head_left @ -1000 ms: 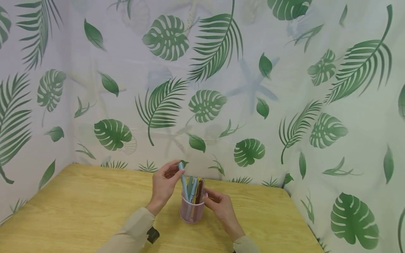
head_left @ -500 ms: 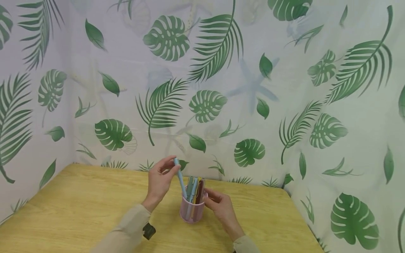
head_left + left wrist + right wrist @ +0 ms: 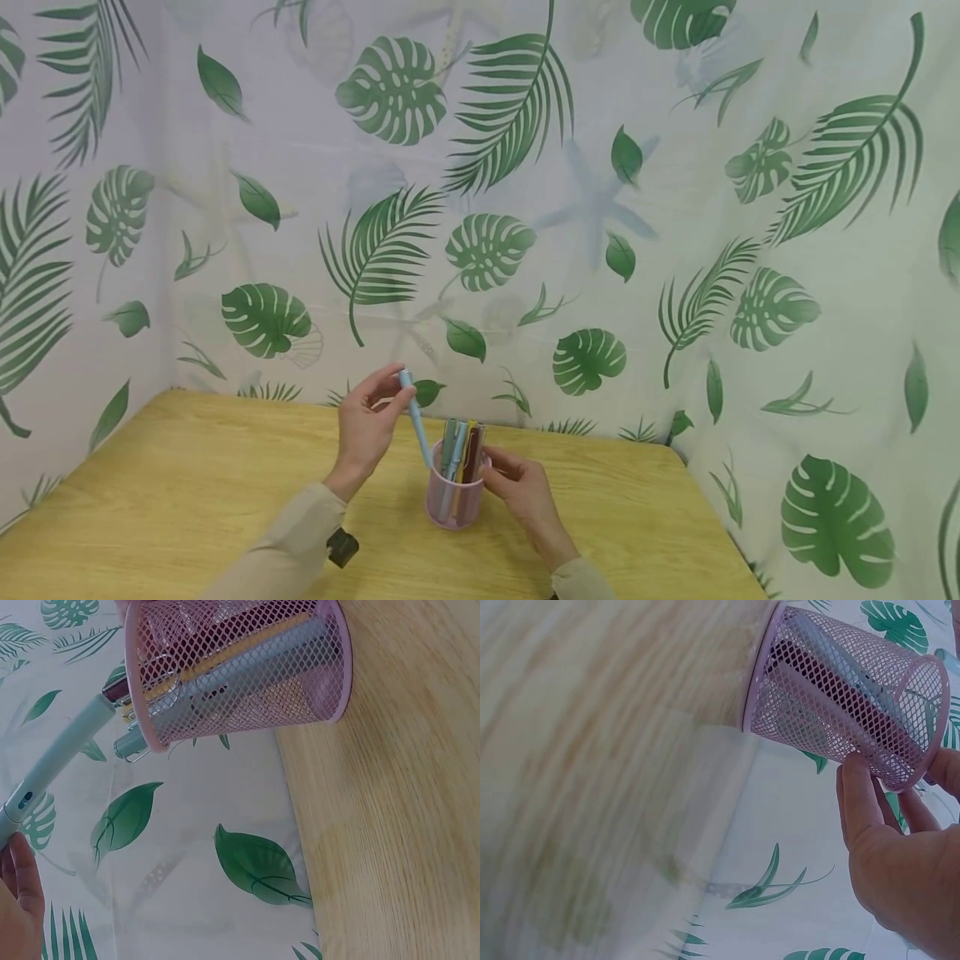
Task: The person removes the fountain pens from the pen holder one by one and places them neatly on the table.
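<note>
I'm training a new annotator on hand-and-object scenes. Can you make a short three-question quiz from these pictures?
1. True or false: the left hand pinches the upper end of a light blue pen whose lower end is inside the pink wire-mesh pen holder.
2. What does the right hand touch? A) the wooden table only B) the side of the mesh holder near its rim C) the leaf-print curtain
3. Fill in: the blue pen leans toward the person's ____ side.

Key: 1 true. 2 B: the head and right wrist views show fingers against the mesh. 3 left: its top is tilted away from the other pens standing in the holder.
</note>
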Motion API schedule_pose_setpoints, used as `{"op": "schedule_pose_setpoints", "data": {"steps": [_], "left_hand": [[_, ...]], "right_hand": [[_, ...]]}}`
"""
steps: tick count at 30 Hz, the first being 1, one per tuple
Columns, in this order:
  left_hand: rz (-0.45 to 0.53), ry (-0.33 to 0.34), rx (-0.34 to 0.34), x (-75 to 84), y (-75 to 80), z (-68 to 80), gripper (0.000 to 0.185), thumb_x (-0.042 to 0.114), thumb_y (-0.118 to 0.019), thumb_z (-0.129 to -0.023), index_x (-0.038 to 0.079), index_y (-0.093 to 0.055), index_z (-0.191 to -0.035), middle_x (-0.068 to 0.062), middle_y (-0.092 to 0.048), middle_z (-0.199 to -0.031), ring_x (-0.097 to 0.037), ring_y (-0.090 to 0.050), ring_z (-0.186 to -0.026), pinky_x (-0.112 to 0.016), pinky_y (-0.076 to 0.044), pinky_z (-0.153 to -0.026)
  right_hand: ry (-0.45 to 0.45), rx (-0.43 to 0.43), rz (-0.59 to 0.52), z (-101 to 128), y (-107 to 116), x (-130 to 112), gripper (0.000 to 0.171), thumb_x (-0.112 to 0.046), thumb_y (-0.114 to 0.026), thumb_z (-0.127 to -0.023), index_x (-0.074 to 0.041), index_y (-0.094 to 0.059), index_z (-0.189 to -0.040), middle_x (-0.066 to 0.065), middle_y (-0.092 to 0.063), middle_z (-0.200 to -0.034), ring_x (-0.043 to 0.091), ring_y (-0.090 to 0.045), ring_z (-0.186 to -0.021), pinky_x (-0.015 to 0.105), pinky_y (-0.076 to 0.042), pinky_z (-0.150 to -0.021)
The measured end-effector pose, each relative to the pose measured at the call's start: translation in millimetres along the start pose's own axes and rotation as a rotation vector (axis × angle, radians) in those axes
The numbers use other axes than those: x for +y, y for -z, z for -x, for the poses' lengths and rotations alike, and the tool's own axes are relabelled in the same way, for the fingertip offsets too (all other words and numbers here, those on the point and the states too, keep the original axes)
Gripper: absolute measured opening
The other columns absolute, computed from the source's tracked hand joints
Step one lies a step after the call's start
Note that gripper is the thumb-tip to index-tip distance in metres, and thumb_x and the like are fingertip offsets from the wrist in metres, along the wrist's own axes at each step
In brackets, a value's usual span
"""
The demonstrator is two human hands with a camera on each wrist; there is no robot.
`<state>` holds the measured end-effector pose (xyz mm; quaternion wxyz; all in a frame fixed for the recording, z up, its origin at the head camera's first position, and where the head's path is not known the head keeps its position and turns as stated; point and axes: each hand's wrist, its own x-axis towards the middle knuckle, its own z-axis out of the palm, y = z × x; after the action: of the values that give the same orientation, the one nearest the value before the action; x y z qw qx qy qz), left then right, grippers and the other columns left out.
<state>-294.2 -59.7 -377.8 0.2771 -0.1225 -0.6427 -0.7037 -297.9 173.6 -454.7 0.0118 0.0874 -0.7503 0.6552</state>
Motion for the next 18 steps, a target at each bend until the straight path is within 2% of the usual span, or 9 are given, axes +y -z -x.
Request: {"op": "schedule_pose_setpoints", "data": {"steps": [3,8,14,18], "left_hand": [[0.005,0.009,-0.015,-8.1,1.9,-1.9,0.038,0.001,-0.071,-0.087,0.002,-0.064,-0.124,-0.026,-0.069,-0.107,-0.008,-0.067,-0.088,-0.017,-0.055,-0.073],[0.025,0.026,-0.052,-37.5,4.5,-2.4,0.034,0.006,-0.074,-0.086,0.004,-0.064,-0.119,-0.024,-0.07,-0.106,-0.007,-0.068,-0.087,-0.019,-0.055,-0.072],[-0.013,0.042,-0.065,-51.8,12.5,4.2,0.032,0.012,-0.077,-0.085,0.004,-0.067,-0.115,-0.02,-0.071,-0.104,-0.007,-0.068,-0.087,-0.021,-0.055,-0.073],[-0.049,0.099,-0.048,-59.3,17.1,4.2,0.033,0.009,-0.077,-0.085,0.004,-0.067,-0.116,-0.019,-0.071,-0.106,-0.006,-0.067,-0.086,-0.02,-0.055,-0.073]], "right_hand": [[-0.002,0.003,-0.002,-0.4,0.3,-0.6,0.041,-0.013,-0.064,-0.095,0.006,-0.058,-0.131,0.025,-0.057,-0.134,0.027,-0.063,-0.114,0.036,-0.055,-0.092],[0.011,0.007,0.006,-0.7,0.8,-0.6,0.041,-0.013,-0.064,-0.095,0.006,-0.058,-0.131,0.025,-0.058,-0.134,0.028,-0.063,-0.114,0.037,-0.055,-0.092],[0.003,0.009,0.018,1.3,-0.8,-0.4,0.042,-0.013,-0.065,-0.095,0.005,-0.058,-0.131,0.025,-0.058,-0.134,0.029,-0.064,-0.114,0.038,-0.055,-0.092],[-0.001,0.008,0.011,1.1,-0.8,-0.9,0.041,-0.014,-0.065,-0.095,0.005,-0.058,-0.131,0.025,-0.058,-0.134,0.028,-0.063,-0.114,0.038,-0.055,-0.092]]}}
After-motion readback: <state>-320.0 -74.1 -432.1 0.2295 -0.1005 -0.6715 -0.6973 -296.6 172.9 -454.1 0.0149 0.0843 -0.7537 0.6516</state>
